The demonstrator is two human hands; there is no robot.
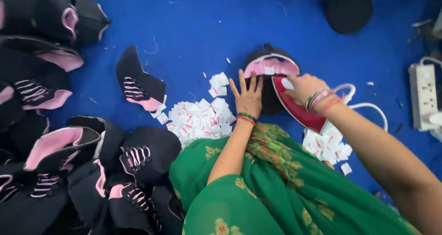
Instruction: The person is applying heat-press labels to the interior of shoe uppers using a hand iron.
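Pressing black-pink shoe upper (pixel 269 64): left hand (pixel 248 94) flat, right hand (pixel 304 87) grip around red iron (pixel 294 107)

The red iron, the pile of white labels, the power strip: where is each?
red iron (pixel 294 107): head view, on its red body.
pile of white labels (pixel 199 119): head view, pile's middle.
power strip (pixel 423 96): head view, its white face.

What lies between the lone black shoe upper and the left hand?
In the head view, a heap of small white labels on blue cloth lies between the shoe upper and left hand.
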